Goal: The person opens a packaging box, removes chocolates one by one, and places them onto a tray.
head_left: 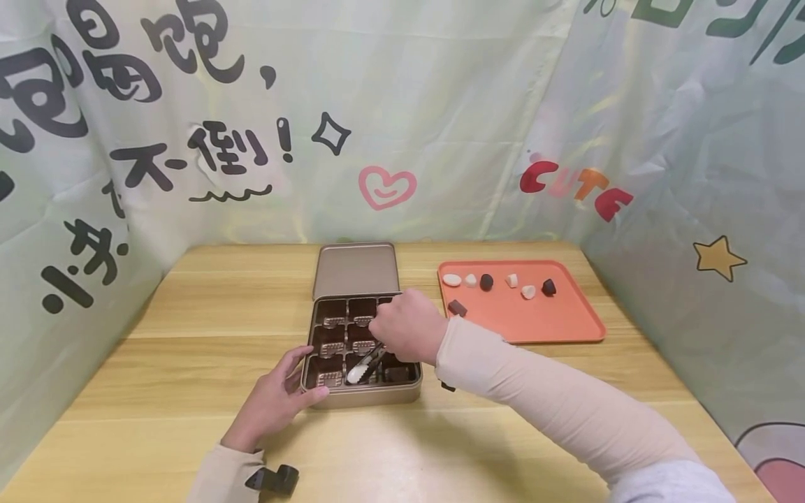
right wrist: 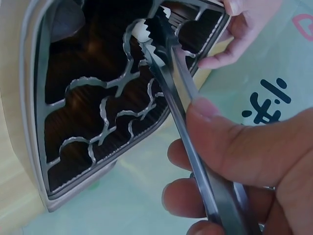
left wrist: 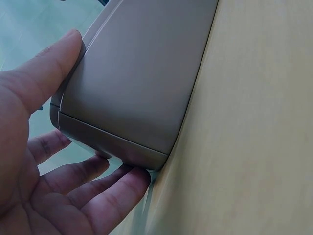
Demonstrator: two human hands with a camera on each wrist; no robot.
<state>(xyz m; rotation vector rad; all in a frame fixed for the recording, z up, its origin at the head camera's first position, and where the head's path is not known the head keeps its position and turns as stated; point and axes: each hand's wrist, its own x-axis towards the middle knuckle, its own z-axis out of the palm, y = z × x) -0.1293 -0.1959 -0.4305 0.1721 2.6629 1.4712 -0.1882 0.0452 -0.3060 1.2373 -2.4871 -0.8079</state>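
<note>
A square metal tin stands on the table, its dark divided insert facing up. My left hand holds the tin's near left corner, thumb at the front and fingers along the left side; the left wrist view shows them against the tin's wall. My right hand grips metal tongs above the insert. Between the tongs' toothed tips sits a white piece, at the front middle compartment; whether it touches the bottom I cannot tell. A brown piece lies in the front right compartment.
Behind the tin lies its lid. To the right, an orange tray bears several small white and dark pieces, among them a brown block. A printed curtain surrounds the wooden table.
</note>
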